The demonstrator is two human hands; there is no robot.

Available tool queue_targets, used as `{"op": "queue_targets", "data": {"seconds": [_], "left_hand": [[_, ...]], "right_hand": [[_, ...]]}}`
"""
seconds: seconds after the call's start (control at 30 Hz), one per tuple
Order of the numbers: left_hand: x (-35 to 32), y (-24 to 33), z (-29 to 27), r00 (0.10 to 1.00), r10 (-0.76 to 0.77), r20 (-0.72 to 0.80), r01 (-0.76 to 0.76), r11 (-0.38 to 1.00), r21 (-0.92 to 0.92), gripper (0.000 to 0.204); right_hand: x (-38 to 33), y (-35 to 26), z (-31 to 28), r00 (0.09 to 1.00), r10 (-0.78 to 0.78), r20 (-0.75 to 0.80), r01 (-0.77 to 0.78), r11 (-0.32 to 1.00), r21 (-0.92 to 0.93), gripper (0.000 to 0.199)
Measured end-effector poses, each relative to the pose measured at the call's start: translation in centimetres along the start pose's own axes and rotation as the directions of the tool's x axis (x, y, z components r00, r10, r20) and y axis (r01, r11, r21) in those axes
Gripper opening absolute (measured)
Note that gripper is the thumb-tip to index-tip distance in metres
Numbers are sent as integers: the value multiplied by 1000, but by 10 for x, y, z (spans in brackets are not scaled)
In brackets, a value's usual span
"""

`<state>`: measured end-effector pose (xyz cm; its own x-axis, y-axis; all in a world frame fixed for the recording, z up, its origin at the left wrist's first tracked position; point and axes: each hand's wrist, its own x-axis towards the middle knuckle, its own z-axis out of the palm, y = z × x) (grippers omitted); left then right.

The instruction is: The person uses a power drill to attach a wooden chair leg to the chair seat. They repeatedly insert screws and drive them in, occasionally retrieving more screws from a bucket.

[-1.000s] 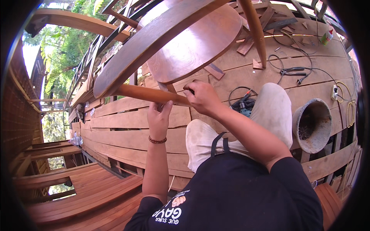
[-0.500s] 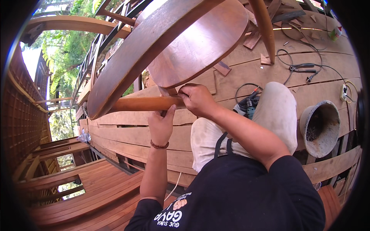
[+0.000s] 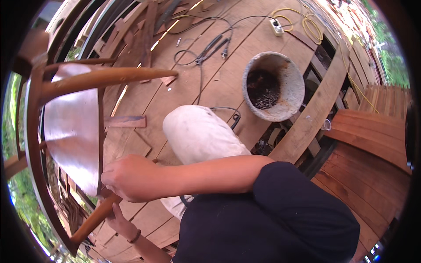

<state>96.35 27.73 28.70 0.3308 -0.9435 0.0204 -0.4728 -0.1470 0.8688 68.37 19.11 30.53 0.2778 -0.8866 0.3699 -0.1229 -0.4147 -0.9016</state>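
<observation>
A brown wooden chair (image 3: 72, 131) lies tipped at the left, its broad, glossy seat panel facing me. My left hand (image 3: 119, 222), wearing a beaded bracelet, is closed round one round chair leg (image 3: 93, 221), thumb against its side. Beside it, my right hand (image 3: 131, 179) is curled at the same leg, close to the lower edge of the seat. Its fingertips point away from me, so whatever they hold is hidden. Another tapered leg (image 3: 114, 78) points right above my hands.
A grey bucket (image 3: 289, 90) with dark scraps inside stands beyond my knee on the plank floor (image 3: 184, 90). Black cables (image 3: 204, 57) run to a white socket block (image 3: 277, 27). Wood offcuts (image 3: 127, 121) lie near the chair. Reddish boards (image 3: 364, 175) are at the right.
The view has swung to the right, so the chair and both hands now appear farther left and the bucket nearer the middle. Both hands remain at the same leg.
</observation>
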Motion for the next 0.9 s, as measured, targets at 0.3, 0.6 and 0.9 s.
{"op": "queue_targets", "data": {"seconds": [0.3,0.6,0.9], "left_hand": [[24,-30,-8,988,7,-153,32,967,254,51],[19,-18,19,920,-138,-366,181,980,86,69],[14,-1,44,897,-129,-422,210,966,152,65]], "right_hand": [[-225,117,-223,507,508,-696,-741,669,-51,15],[-314,220,-312,428,680,-595,-899,254,-356,13],[-328,258,-336,445,852,-276,-776,213,-594,14]]}}
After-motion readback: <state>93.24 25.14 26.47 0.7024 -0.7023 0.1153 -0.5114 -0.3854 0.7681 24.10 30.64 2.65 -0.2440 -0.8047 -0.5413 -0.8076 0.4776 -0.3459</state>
